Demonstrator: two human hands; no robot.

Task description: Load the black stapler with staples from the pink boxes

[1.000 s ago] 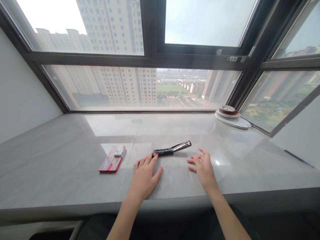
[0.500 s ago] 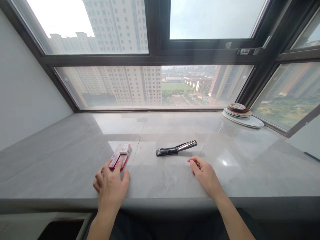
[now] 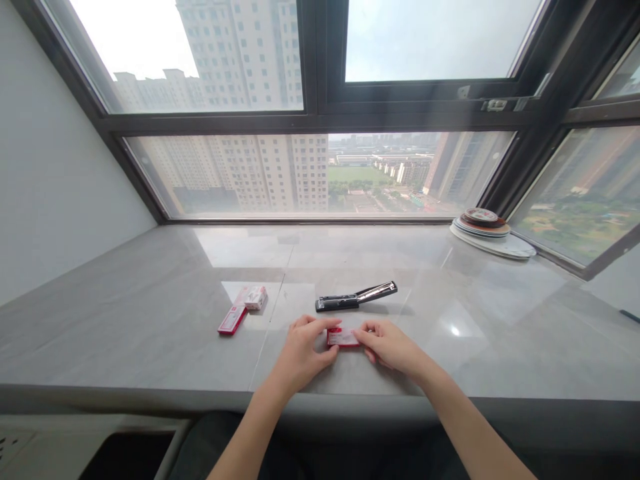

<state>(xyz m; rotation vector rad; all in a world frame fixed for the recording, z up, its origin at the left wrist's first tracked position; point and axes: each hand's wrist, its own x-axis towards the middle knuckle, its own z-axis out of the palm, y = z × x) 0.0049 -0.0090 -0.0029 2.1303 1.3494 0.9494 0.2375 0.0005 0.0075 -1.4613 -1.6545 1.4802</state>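
Observation:
Between my two hands lies a small red-and-white staple box (image 3: 342,337), low over the counter near its front edge. My left hand (image 3: 304,350) grips its left end, thumb at the near side and fingers at the far side. The fingertips of my right hand (image 3: 393,345) pinch the right end; some of those fingers are hidden underneath. Just beyond the box rests a black stapler (image 3: 340,303), its silver top part swung back to the right. Off to the left are a red-edged flat box (image 3: 233,321) and a white-and-pink box (image 3: 256,297), touching each other.
A stack of plates (image 3: 493,237) sits at the far right corner by the window frame (image 3: 320,123). The grey stone counter (image 3: 150,313) runs up to a white wall (image 3: 60,167) on the left. Its front edge is close to my forearms.
My left hand has carried one staple box rightward from the group at left to in front of the stapler. My right hand has come in leftward and taken its other end.

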